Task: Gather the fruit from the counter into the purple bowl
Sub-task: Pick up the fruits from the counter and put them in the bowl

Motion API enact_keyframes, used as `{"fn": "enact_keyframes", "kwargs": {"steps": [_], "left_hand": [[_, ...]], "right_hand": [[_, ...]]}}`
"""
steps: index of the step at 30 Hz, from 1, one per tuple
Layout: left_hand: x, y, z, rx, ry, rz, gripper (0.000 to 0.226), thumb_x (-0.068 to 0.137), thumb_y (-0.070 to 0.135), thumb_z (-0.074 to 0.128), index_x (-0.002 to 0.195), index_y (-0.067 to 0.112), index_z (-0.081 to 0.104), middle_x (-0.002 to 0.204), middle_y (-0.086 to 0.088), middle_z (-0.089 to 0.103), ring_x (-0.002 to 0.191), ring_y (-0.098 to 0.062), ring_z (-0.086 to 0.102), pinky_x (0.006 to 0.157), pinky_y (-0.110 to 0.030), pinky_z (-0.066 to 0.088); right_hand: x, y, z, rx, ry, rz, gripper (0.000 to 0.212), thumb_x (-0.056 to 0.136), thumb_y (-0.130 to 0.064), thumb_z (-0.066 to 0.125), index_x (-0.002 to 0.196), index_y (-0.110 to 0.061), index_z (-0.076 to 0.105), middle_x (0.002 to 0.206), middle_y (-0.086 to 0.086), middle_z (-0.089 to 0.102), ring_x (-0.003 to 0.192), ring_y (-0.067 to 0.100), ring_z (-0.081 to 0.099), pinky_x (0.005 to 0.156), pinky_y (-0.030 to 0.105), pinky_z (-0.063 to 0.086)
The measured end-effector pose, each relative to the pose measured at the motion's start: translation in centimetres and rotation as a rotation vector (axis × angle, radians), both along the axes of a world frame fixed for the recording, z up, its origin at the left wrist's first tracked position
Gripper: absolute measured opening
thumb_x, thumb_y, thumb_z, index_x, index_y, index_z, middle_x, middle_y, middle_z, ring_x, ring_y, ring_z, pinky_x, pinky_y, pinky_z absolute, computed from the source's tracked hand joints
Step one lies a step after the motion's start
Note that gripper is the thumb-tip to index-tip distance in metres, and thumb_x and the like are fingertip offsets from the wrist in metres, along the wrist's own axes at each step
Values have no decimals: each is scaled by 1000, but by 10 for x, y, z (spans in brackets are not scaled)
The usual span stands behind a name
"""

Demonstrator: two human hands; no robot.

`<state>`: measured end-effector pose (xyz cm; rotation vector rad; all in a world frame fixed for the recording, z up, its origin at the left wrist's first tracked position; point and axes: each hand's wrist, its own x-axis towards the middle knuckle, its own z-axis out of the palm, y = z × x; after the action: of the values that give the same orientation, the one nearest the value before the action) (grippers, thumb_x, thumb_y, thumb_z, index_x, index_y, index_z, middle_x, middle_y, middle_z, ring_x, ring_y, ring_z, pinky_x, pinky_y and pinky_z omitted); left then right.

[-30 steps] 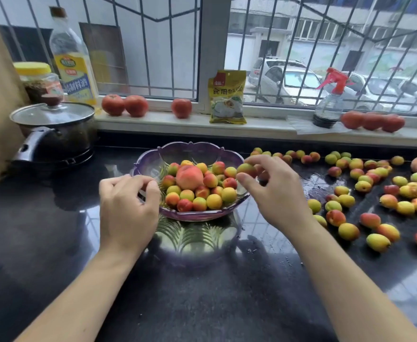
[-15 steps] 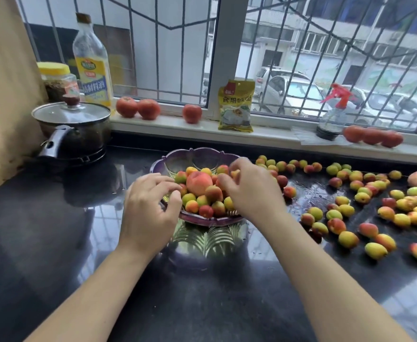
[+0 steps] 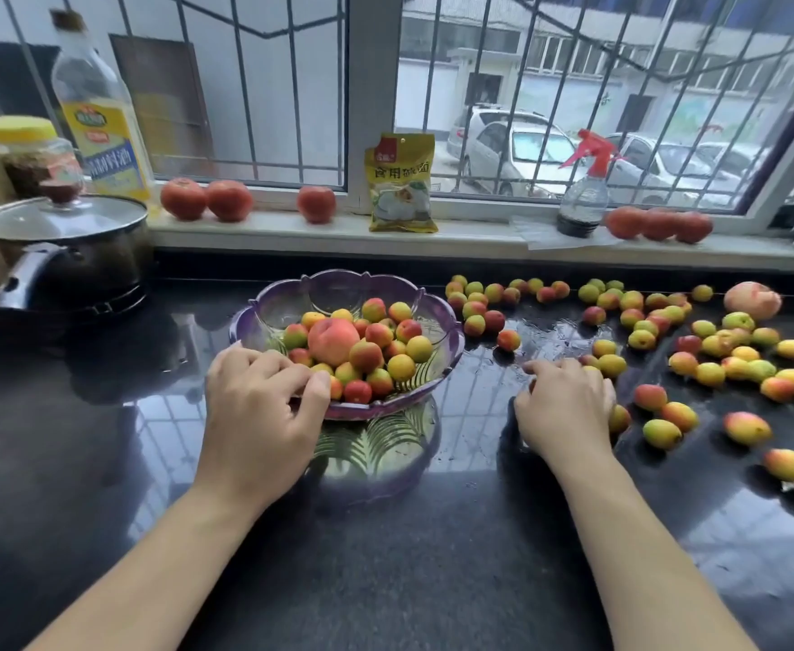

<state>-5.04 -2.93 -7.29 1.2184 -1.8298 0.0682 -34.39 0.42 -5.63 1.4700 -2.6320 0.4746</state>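
Observation:
The purple scalloped bowl (image 3: 362,279) stands on the black counter, filled with several small yellow-red fruits and one peach (image 3: 334,340). My left hand (image 3: 258,406) grips the bowl's near-left rim, with its fingers curled over the edge. My right hand (image 3: 566,406) lies on the counter to the right of the bowl. Its fingers are curled down over small fruits that are partly hidden beneath them. Several more small fruits (image 3: 709,373) are scattered across the wet counter to the right, and a large peach (image 3: 751,300) sits at the far right.
A lidded pot (image 3: 66,256) sits at the back left, with an oil bottle (image 3: 104,133) and a jar (image 3: 28,152) behind it. The windowsill holds tomatoes (image 3: 207,199), a yellow packet (image 3: 402,185), a spray bottle (image 3: 582,195) and more tomatoes (image 3: 658,225).
My right hand left the bowl and moved right and down onto the loose fruit on the counter. My left hand stayed on the bowl's rim.

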Motion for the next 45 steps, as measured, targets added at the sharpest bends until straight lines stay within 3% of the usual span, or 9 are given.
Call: {"fn": "enact_keyframes", "kwargs": {"steps": [5, 9, 11, 15, 19, 25, 32, 37, 45], "left_hand": [[0, 1, 2, -28, 30, -1, 47, 98, 40, 45, 67, 18, 73, 70, 8, 65, 81, -21, 52, 95, -43, 33], [3, -1, 1, 4, 78, -15, 45, 97, 37, 46, 63, 17, 69, 68, 6, 62, 80, -20, 51, 94, -42, 36], [5, -3, 2, 5, 163, -2, 37, 94, 32, 51, 69, 16, 73, 78, 4, 64, 89, -19, 52, 93, -41, 40], [11, -11, 1, 69, 262, 33, 29, 92, 30, 53, 85, 19, 79, 102, 4, 64, 112, -17, 49, 105, -38, 39], [12, -14, 0, 112, 252, -9, 32, 92, 33, 52, 86, 19, 79, 104, 5, 65, 114, -9, 45, 106, -30, 35], [15, -13, -1, 114, 223, -5, 33, 91, 35, 54, 85, 16, 81, 105, 3, 66, 117, -19, 51, 104, -32, 35], [14, -12, -1, 113, 214, -34, 35, 90, 38, 51, 83, 18, 79, 99, 8, 65, 115, -12, 44, 102, -28, 33], [11, -7, 2, 97, 194, -15, 35, 90, 39, 50, 74, 22, 76, 88, 9, 64, 104, -17, 47, 96, -46, 43], [6, 4, 10, -8, 149, -97, 36, 92, 29, 50, 68, 18, 74, 70, 9, 70, 73, -20, 59, 85, -47, 44]], "right_hand": [[-2, -6, -2, -28, 33, -26, 38, 92, -12, 57, 126, -23, 66, 127, 9, 56, 124, 33, 48, 123, 53, 10], [-2, -8, -4, -113, 15, -21, 31, 92, -11, 61, 121, -18, 70, 123, 10, 59, 120, 32, 52, 120, 49, 19], [-1, -7, -1, -296, -77, 52, 27, 95, -13, 62, 121, -13, 71, 119, 10, 60, 111, 29, 56, 100, 35, 41], [21, 5, 26, -703, -210, 303, 23, 95, -18, 69, 117, -10, 71, 111, 2, 61, 90, 7, 60, 73, 2, 41], [60, -24, 56, -342, -270, 582, 19, 93, -24, 72, 110, -17, 71, 103, -5, 66, 90, 8, 63, 79, 20, 53], [95, -66, 57, -113, -148, 564, 13, 93, -30, 70, 103, -22, 69, 100, -3, 68, 88, 14, 62, 77, 30, 56], [61, -34, 40, -563, -289, 429, 13, 97, -21, 63, 92, -15, 73, 88, -4, 67, 84, 14, 61, 75, 30, 49], [9, -2, 19, -403, -154, 279, 14, 94, -12, 60, 99, -13, 73, 100, 4, 67, 95, 21, 57, 81, 32, 43], [-16, 21, -1, -357, -157, 44, 30, 87, -4, 56, 111, -11, 71, 113, 13, 67, 108, 35, 57, 90, 42, 49]]}}
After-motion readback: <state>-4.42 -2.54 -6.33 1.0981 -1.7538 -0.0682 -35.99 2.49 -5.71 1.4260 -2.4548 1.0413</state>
